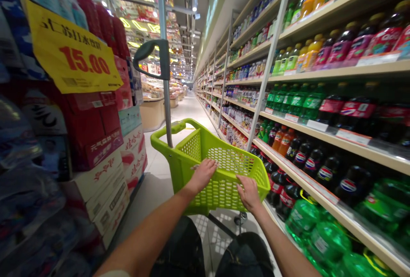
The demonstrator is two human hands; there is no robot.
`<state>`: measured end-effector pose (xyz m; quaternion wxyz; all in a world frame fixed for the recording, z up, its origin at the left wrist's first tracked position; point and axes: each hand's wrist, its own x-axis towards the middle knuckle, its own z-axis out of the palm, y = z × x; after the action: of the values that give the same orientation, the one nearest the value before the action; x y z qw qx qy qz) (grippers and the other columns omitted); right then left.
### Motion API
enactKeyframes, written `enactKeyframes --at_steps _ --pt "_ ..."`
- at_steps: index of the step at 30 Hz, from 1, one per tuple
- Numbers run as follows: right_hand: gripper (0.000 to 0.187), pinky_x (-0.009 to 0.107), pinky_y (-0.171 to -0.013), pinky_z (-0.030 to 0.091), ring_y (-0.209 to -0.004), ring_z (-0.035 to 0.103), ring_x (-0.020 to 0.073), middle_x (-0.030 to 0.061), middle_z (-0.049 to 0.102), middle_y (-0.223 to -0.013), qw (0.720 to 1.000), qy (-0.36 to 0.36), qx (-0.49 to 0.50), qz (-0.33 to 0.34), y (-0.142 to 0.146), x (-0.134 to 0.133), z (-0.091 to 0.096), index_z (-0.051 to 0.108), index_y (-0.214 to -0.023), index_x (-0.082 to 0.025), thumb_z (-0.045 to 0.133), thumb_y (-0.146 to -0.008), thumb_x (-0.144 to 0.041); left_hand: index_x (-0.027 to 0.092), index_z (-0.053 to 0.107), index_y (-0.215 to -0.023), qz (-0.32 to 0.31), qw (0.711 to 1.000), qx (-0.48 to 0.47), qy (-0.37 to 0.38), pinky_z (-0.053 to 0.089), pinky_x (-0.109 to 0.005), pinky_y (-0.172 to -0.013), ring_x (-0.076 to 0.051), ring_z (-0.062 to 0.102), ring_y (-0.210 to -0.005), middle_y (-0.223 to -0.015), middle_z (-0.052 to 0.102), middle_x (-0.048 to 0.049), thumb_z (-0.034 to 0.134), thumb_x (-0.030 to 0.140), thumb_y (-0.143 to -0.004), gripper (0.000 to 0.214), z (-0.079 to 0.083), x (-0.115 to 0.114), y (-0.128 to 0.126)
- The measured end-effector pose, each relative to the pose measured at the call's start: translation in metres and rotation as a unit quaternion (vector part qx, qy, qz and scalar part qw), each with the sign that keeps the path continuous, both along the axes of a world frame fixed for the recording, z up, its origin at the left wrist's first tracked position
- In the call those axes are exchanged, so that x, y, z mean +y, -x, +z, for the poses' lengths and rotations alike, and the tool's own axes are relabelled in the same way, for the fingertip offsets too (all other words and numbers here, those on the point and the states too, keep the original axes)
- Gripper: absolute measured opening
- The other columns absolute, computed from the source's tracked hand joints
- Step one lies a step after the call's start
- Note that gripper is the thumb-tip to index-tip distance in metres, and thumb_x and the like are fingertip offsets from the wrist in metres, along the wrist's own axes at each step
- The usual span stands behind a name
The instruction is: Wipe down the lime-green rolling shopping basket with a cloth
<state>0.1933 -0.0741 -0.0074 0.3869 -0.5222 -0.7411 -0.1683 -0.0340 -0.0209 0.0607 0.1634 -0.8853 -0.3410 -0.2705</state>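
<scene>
Basket [219,192] floor hidden behind near wall

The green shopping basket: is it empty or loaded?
Empty, as far as shows: the green shopping basket has bare mesh inner walls; its near rim hides the bottom.

Hemming in the left side with stacked cartons [105,157], standing apart from the left hand [203,174]. Crowding the right side with bottle shelves [323,126], running near the right hand [248,191]. Blocking the centre with the green basket [224,183] and its upright handle pole [167,110]. Leaving bare floor [192,106] open ahead, between cartons and shelves.
</scene>
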Motion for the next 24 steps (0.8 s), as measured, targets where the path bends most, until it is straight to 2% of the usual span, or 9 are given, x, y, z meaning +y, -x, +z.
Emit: enactKeyframes --at_steps 3,5,7,11,14,17,20,22,24 --pt "0.032 0.036 -0.084 0.036 -0.096 0.053 0.0201 0.0075 0.062 -0.103 1.000 -0.003 0.000 -0.006 0.000 0.000 -0.001 0.054 -0.110 -0.018 0.040 -0.082 -0.027 0.013 0.050 -0.116 0.075 0.996 -0.042 -0.027 0.035 -0.038 -0.097 -0.019 0.045 -0.111 -0.118 0.054 -0.0111 0.037 0.007 -0.083 0.036 0.016 0.007 0.043" --pt "0.032 0.036 -0.084 0.035 -0.096 0.053 0.0201 0.0078 0.062 -0.102 1.000 -0.005 0.007 -0.009 0.003 -0.001 -0.001 0.054 -0.109 -0.017 0.041 -0.082 -0.027 0.014 0.048 -0.118 0.112 0.989 -0.083 -0.045 0.034 -0.039 -0.098 -0.020 0.044 -0.113 -0.121 0.052 -0.0107 0.034 0.005 -0.082 0.039 0.021 0.010 0.062" --pt "0.031 0.036 -0.084 0.035 -0.096 0.052 0.0201 0.0079 0.062 -0.101 1.000 -0.011 0.016 -0.010 0.007 -0.002 0.000 0.054 -0.109 -0.017 0.041 -0.082 -0.027 0.015 0.049 -0.117 0.116 0.987 -0.104 -0.047 0.033 -0.039 -0.099 -0.019 0.043 -0.114 -0.121 0.052 -0.0099 0.034 0.005 -0.082 0.040 0.017 0.009 0.061" --pt "0.032 0.037 -0.085 0.034 -0.096 0.052 0.0200 0.0076 0.062 -0.102 1.000 -0.018 0.011 -0.013 0.010 -0.003 0.001 0.054 -0.110 -0.017 0.041 -0.082 -0.027 0.016 0.052 -0.113 0.047 0.997 -0.056 0.003 0.034 -0.038 -0.100 -0.017 0.043 -0.116 -0.119 0.054 -0.0098 0.037 0.006 -0.083 0.036 -0.006 0.001 0.015" --pt "0.033 0.036 -0.085 0.035 -0.096 0.052 0.0199 0.0073 0.062 -0.102 1.000 -0.015 0.000 -0.007 0.006 -0.003 0.001 0.053 -0.111 -0.019 0.041 -0.081 -0.026 0.016 0.052 -0.113 0.014 0.999 -0.018 0.022 0.035 -0.037 -0.099 -0.017 0.043 -0.116 -0.119 0.055 -0.0097 0.038 0.007 -0.083 0.035 -0.009 0.000 -0.004" --pt "0.033 0.036 -0.085 0.035 -0.097 0.052 0.0200 0.0071 0.062 -0.102 1.000 -0.012 0.001 -0.008 0.001 -0.003 0.001 0.054 -0.111 -0.019 0.041 -0.081 -0.026 0.016 0.052 -0.113 0.033 0.999 -0.031 0.006 0.034 -0.036 -0.100 -0.017 0.044 -0.115 -0.119 0.055 -0.0086 0.037 0.006 -0.082 0.036 0.012 0.008 0.023" --pt "0.032 0.037 -0.086 0.034 -0.097 0.052 0.0201 0.0073 0.062 -0.102 1.000 -0.012 0.009 -0.013 0.001 -0.004 0.001 0.054 -0.110 -0.018 0.042 -0.081 -0.026 0.014 0.052 -0.114 0.112 0.987 -0.110 -0.025 0.031 -0.038 -0.102 -0.018 0.043 -0.116 -0.120 0.053 -0.0096 0.032 0.003 -0.081 0.041 0.037 0.021 0.066" --pt "0.032 0.037 -0.086 0.033 -0.096 0.052 0.0203 0.0074 0.062 -0.101 1.000 -0.015 0.015 -0.019 0.003 -0.004 0.001 0.054 -0.109 -0.018 0.042 -0.081 -0.026 0.013 0.051 -0.115 0.127 0.982 -0.137 -0.030 0.031 -0.039 -0.102 -0.019 0.041 -0.117 -0.120 0.052 -0.0112 0.030 0.004 -0.081 0.041 0.042 0.024 0.078" --pt "0.031 0.037 -0.086 0.033 -0.096 0.052 0.0204 0.0076 0.062 -0.100 0.999 -0.016 0.021 -0.025 0.006 -0.004 0.001 0.055 -0.108 -0.018 0.042 -0.081 -0.026 0.014 0.052 -0.113 0.110 0.984 -0.136 -0.022 0.034 -0.038 -0.100 -0.019 0.043 -0.115 -0.118 0.053 -0.0099 0.031 0.006 -0.082 0.039 0.033 0.022 0.068"
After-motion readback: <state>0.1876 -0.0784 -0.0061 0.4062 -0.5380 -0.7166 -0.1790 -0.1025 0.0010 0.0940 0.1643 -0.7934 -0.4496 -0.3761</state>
